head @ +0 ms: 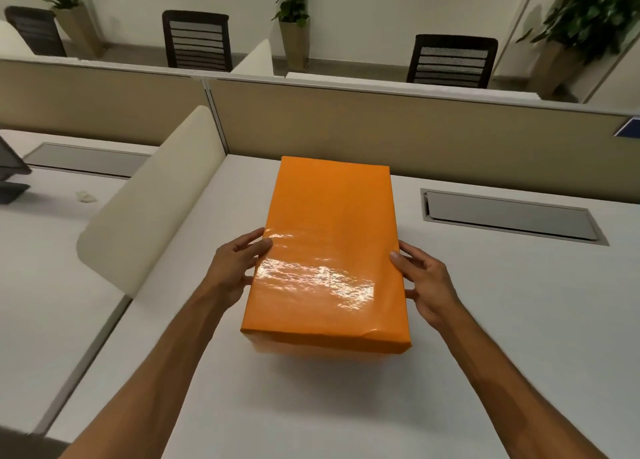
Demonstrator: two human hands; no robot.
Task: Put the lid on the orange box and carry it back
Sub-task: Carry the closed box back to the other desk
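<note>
Lidded orange box [329, 251] on white desk [485, 320], office cubicles

The orange box [327, 254] is a tall rectangular carton wrapped in glossy, slightly wrinkled orange film, with its lid [332, 223] already seated flush on top. It stands upright near the middle of the white counter [519, 320], its long axis running toward the counter's far edge.
</note>
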